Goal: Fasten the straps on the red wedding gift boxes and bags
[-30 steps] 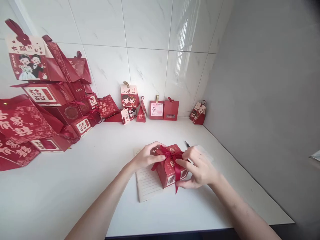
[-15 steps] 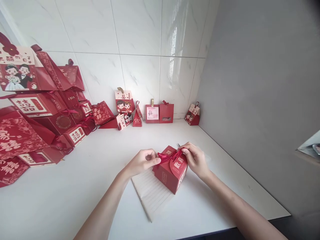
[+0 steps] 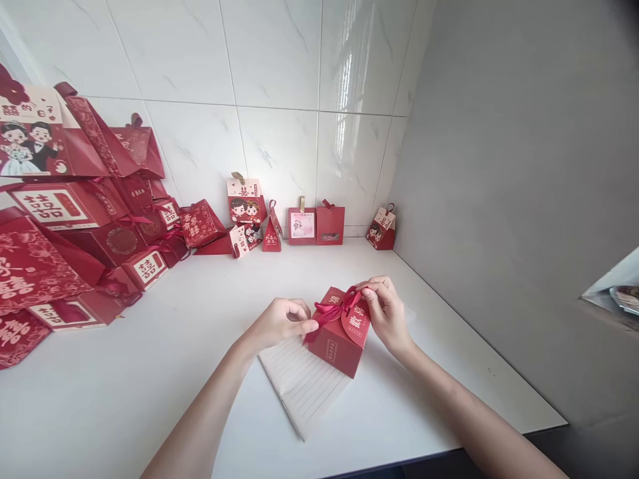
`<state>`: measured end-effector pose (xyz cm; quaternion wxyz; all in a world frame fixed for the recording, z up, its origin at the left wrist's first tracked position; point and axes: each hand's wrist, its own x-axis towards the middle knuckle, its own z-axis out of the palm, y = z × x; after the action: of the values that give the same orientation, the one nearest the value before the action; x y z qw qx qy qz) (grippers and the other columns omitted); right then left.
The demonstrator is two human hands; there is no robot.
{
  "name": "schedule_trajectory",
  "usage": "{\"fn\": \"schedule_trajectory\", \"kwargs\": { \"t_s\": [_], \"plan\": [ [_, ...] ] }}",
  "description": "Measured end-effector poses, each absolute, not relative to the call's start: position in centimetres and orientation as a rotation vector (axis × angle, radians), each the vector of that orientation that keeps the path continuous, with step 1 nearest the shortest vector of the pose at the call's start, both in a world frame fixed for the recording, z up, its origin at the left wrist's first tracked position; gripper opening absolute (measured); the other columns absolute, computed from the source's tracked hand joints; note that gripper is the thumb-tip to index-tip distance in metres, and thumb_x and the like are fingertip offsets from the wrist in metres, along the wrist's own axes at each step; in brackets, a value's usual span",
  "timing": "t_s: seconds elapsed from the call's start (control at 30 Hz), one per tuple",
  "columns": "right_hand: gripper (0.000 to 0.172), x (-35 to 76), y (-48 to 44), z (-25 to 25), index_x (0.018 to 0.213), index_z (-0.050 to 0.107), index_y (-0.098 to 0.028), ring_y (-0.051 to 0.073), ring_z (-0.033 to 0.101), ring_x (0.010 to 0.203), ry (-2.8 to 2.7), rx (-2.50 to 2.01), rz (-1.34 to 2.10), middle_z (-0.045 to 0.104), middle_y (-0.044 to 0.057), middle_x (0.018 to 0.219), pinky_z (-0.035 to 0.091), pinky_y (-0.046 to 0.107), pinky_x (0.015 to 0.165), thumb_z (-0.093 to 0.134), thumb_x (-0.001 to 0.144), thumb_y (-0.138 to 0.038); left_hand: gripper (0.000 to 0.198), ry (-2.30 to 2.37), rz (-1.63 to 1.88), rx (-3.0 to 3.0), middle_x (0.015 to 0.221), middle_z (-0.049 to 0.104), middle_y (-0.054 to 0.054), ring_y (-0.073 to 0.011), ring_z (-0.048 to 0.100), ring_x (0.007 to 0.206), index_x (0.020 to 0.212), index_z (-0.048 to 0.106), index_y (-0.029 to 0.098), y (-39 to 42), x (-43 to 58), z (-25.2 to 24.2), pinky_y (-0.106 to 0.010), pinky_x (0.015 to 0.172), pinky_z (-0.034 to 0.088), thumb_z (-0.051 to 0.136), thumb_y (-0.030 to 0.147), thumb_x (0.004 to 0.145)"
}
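Observation:
A red gift box (image 3: 335, 352) with pale lettering stands partly on a lined notebook (image 3: 309, 389). Across its top runs a dark red ribbon (image 3: 332, 311), looped into a bow. My left hand (image 3: 284, 324) is at the box's left side, thumb and fingertips pinched on one side of the ribbon. At the upper right of the box, my right hand (image 3: 387, 313) pinches the ribbon's other side. How the bow crosses underneath is too small to make out.
Many red gift boxes (image 3: 114, 241) are piled at the left. Along the tiled wall (image 3: 279, 140) stand several small ones, among them a pink-fronted box (image 3: 302, 226) and a corner box (image 3: 382, 227). A grey wall (image 3: 499, 166) bounds the right side of the white table (image 3: 200, 372).
The box has turned slightly and shifted a little up and left with both hands. The bow's loops look tighter and more defined. The view has also shifted a bit.

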<state>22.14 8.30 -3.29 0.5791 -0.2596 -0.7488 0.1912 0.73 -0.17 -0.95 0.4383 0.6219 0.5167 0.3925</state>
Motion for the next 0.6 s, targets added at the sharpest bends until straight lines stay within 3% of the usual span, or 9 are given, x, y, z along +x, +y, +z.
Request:
{"fn": "schedule_trajectory", "kwargs": {
  "t_s": [0.13, 0.27, 0.4, 0.6],
  "plan": [
    [0.023, 22.3, 8.3, -3.2, 0.082, 0.061, -0.023, 0.02, 0.055, 0.079, -1.767, -0.565, 0.349, 0.06, 0.006, 0.081, 0.049, 0.035, 0.067, 0.045, 0.097, -0.03, 0.029, 1.291, 1.033, 1.555, 0.072, 0.05, 0.001, -0.0149, 0.049, 0.068, 0.055, 0.05, 0.018, -0.3, 1.4, -0.9, -0.028, 0.064, 0.037, 0.066, 0.036, 0.069],
    [0.022, 22.3, 8.2, -3.0, 0.085, 0.059, -0.023, 0.019, 0.055, 0.079, -1.817, -0.492, 0.266, 0.058, 0.005, 0.083, 0.048, 0.033, 0.064, 0.041, 0.098, -0.023, 0.04, 1.388, 1.067, 1.587, 0.064, 0.046, 0.004, -0.0137, 0.045, 0.065, 0.055, 0.041, 0.019, -0.1, 1.9, -1.3, -0.028, 0.064, 0.035, 0.075, 0.041, 0.061],
    [0.025, 22.5, 8.5, -2.9, 0.086, 0.057, -0.023, 0.02, 0.055, 0.078, -1.824, -0.493, 0.226, 0.061, 0.005, 0.082, 0.047, 0.035, 0.067, 0.037, 0.1, -0.026, 0.033, 1.405, 1.044, 1.56, 0.064, 0.054, 0.001, -0.0154, 0.05, 0.065, 0.061, 0.051, 0.019, 0.1, 1.5, -1.5, -0.028, 0.063, 0.038, 0.073, 0.043, 0.065],
    [0.029, 22.9, 8.7, -2.8, 0.085, 0.058, -0.024, 0.022, 0.056, 0.082, -1.795, -0.541, 0.257, 0.062, 0.007, 0.084, 0.049, 0.04, 0.072, 0.036, 0.1, -0.036, 0.017, 1.395, 1.123, 1.638, 0.08, 0.062, -0.004, -0.0184, 0.057, 0.077, 0.064, 0.062, 0.018, -0.1, 1.5, -0.9, -0.032, 0.077, 0.045, 0.063, 0.034, 0.072]
  ]
}}
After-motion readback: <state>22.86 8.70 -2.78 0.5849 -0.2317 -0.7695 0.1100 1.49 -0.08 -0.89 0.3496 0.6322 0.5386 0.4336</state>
